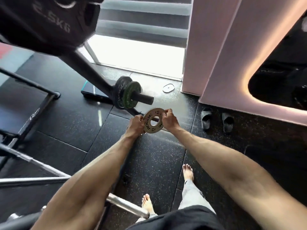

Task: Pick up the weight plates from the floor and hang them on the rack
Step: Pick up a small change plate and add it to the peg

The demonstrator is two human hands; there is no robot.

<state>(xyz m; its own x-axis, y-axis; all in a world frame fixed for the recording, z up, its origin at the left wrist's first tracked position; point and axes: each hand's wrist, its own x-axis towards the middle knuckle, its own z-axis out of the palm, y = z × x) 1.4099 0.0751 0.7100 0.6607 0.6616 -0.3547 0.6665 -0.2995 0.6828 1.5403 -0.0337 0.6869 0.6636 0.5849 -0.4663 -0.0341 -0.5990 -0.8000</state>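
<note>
Mid-hang: my left hand [135,124] and right hand [168,120] pinch the small plate [153,121] by its rim. Next: line its hole with the peg [143,97], slide on.

A single view is supplied, taken from head height and directed forward and steeply downward. A wide angle is indicated by the bowed lines at the frame edges. Both forearms [93,171] are admitted from the lower edge; the left hand [135,124], right hand [169,121] and the weight plate [148,120] gripped between them are placed near centre. The floor [149,155] is seen beneath, the rack [93,70] close at upper left.
</note>
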